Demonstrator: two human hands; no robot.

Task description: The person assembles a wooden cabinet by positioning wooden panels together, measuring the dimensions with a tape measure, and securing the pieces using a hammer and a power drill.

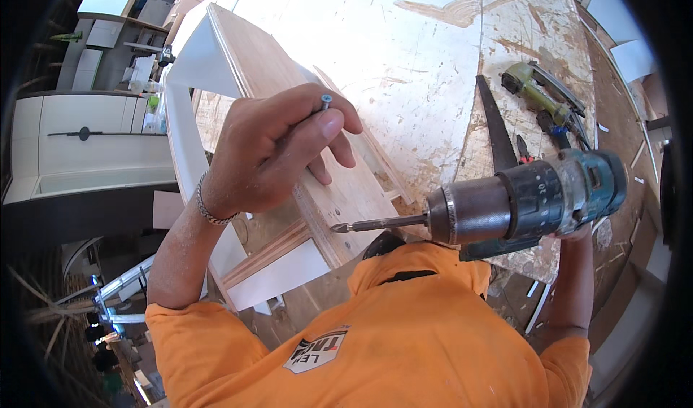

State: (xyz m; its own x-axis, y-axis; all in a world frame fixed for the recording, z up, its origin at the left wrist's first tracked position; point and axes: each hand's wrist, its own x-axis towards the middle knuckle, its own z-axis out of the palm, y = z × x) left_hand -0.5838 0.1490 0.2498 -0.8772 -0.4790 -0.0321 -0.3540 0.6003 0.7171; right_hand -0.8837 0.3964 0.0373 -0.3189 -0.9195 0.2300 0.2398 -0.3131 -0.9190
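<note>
Between the thumb and forefinger of my left hand (281,137) is a small screw (326,103), its head pointing up. That hand is closed above a plywood strip (339,209) on a white-and-wood cabinet frame (281,274). My right hand (575,235), mostly hidden behind the tool, grips a teal cordless drill (534,197). Its long driver bit (379,223) points left, with the tip over the near end of the plywood strip. I cannot tell whether the tip touches the wood.
On the stained white worktable (426,69), a handsaw (497,123), red-handled pliers (525,150) and a green nail gun (541,94) lie to the right. A thin wood strip (386,166) lies beside the frame. White cabinets (86,134) stand at the left.
</note>
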